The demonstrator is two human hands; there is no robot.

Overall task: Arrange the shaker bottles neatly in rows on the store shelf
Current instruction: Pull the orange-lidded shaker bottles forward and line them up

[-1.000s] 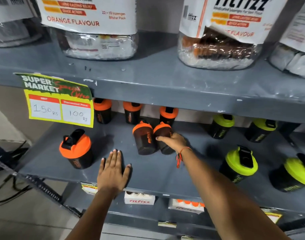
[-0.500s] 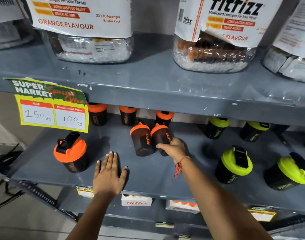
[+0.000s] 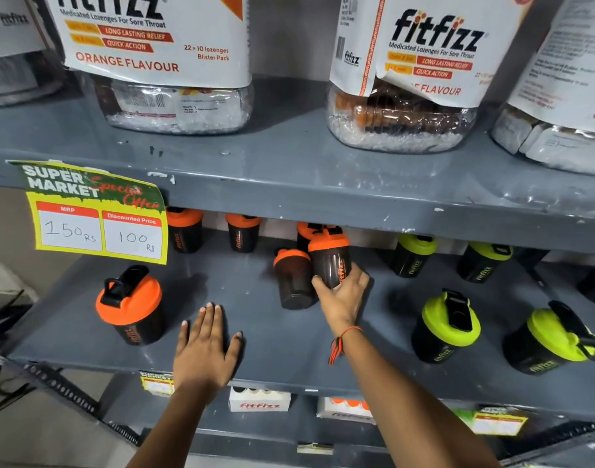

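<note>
Our right hand [image 3: 343, 292], clamped low on the bottle [image 3: 330, 265], should set it upright behind the shelf [image 3: 289, 359] front edge; left hand [image 3: 205, 349] lies flat, fingers apart.

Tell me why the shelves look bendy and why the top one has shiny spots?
Head view: the wide lens curves straight lines, so the top shelf bows and the side jars lean. Head view: the shiny patches on its grey paint are glare from a light above. Head view: under it, the back-row bottles sit in shadow. Head view: the printing on the price tag and the jar reads clearly, so little blur.
</note>
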